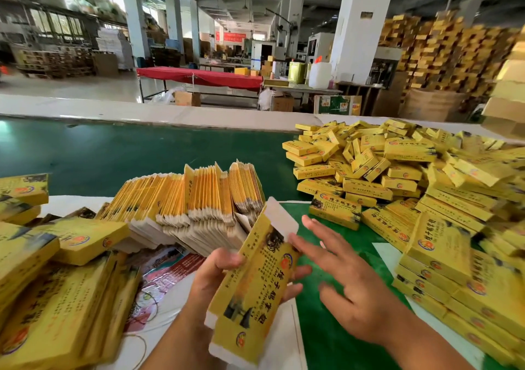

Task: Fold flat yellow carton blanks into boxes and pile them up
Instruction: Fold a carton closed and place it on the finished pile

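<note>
1. Gripping a partly erected carton at mid-length, the left hand curls its thumb over the near long edge while its fingertips emerge past the far edge. The carton's long axis runs from lower left, close to the viewer, up and away to the right, and white end flaps stand open at both ends.

2. The right hand holds nothing, with fingers straight and spread. It lies just beside the carton on its right side, and the fingertips point toward the upper white flap, the nearer of the two open ends. Contact between fingertip and flap cannot be confirmed.

3. Judged from this arrangement, the coming move is a tuck of the upper flap by the right hand, which calls for travel leftward and away from the viewer.

4. Flat blanks stand on edge in a fanned row directly beyond the left hand. Finished boxes lie heaped to the right, well within the right hand's reach.

5. The green table surface carries white sheets along its near part. Beyond it extends a factory hall with white pillars, a red-covered table and tall stacks of yellow cartons against the right wall.
</note>
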Demonstrator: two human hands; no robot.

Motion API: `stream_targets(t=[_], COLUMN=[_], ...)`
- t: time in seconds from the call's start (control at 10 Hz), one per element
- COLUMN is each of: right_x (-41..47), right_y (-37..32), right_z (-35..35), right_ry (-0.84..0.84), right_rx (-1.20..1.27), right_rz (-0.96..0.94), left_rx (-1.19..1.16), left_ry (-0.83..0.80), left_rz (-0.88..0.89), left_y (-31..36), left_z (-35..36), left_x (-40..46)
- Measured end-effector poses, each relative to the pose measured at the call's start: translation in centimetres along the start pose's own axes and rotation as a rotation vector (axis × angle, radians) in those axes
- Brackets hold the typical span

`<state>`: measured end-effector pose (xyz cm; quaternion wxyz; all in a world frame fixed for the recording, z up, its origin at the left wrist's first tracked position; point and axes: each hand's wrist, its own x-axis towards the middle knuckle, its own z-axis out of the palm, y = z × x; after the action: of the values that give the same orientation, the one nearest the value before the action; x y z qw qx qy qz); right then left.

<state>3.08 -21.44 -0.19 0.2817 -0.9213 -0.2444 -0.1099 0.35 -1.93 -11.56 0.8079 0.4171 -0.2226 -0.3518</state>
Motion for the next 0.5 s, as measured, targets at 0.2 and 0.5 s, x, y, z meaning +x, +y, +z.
stream_targets(t=[0.2,0.5], right_x=[-0.6,-0.9], right_y=[-2.2,-2.7], right_z=[1.8,2.0], right_ry=[0.023,0.101], right_rx=[0.205,0.422], right_rz=[0.082,0.108], left_rx=[-0.115,0.035], left_ry=[-0.088,0.140], left_rz=[0.016,-0.165], left_y=[10.8,11.0], left_z=[2.0,1.7], left_x=[2.8,3.1])
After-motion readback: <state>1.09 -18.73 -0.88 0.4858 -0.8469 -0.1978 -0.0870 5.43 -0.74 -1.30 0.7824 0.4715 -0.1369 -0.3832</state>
